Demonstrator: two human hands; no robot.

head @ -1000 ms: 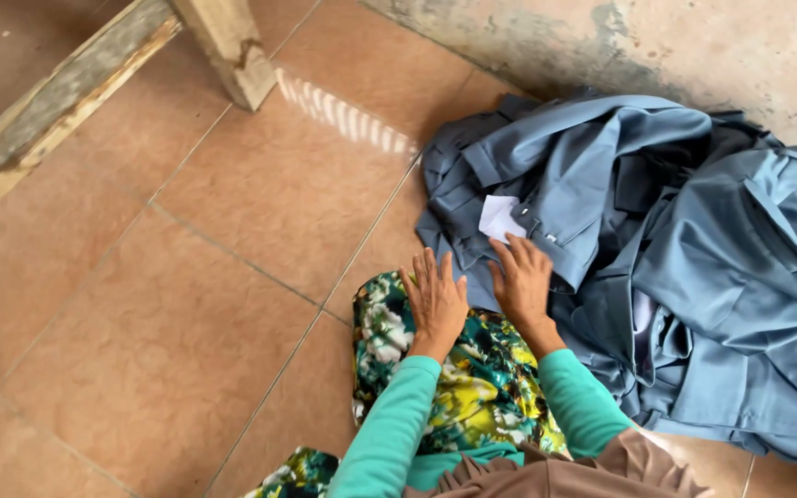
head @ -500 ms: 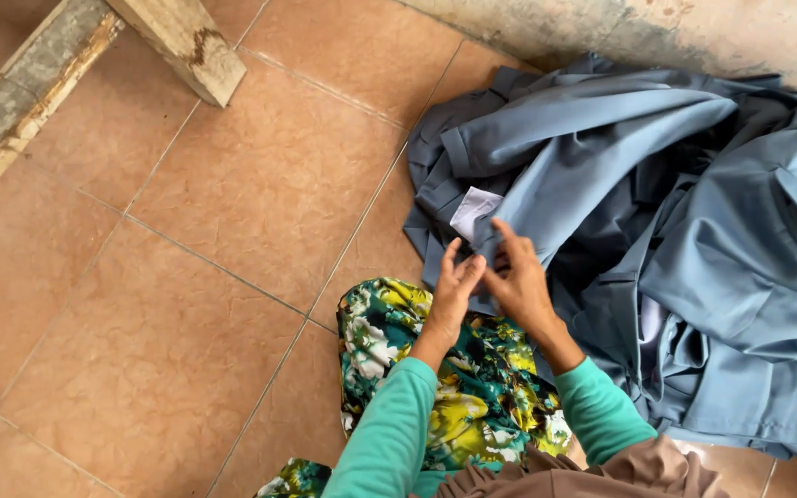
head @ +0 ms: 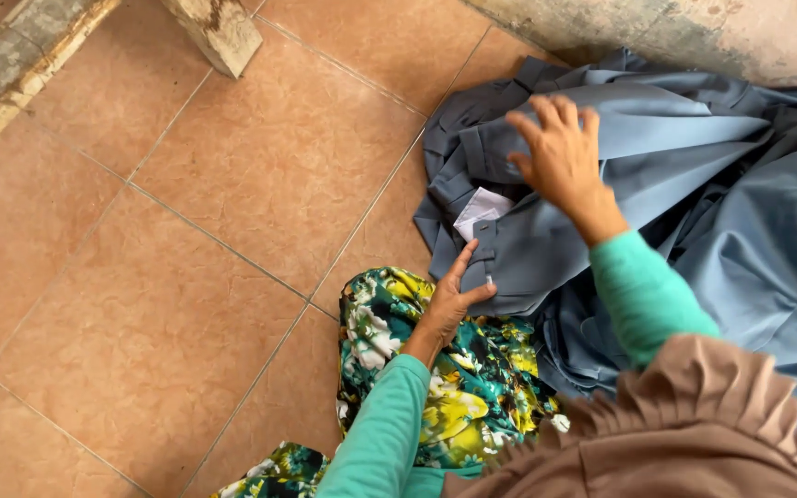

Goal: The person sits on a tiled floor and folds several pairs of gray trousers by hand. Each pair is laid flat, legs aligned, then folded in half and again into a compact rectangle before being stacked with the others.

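Note:
A heap of blue-grey garments [head: 694,203] lies on the tiled floor against the wall. A white label [head: 478,210] shows on the nearest piece. My left hand [head: 454,295] pinches the near edge of that garment, thumb on top of the cloth. My right hand [head: 560,152] is raised over the upper fold of the same garment, fingers spread and apart, touching or just above the fabric. Both arms wear teal sleeves. A green, yellow and white floral cloth [head: 435,369] lies under my left wrist.
Orange-brown floor tiles [head: 186,277] stretch to the left. A worn wooden leg [head: 219,32] and a rough wooden beam [head: 20,65] stand at the top left. A stained wall [head: 694,28] runs along the top right. Brown pleated fabric [head: 694,433] fills the bottom right.
My right hand has left the spot beside the white label and risen up and right across the garment, fingers spreading. My left hand stayed at the near edge, gripping the cloth.

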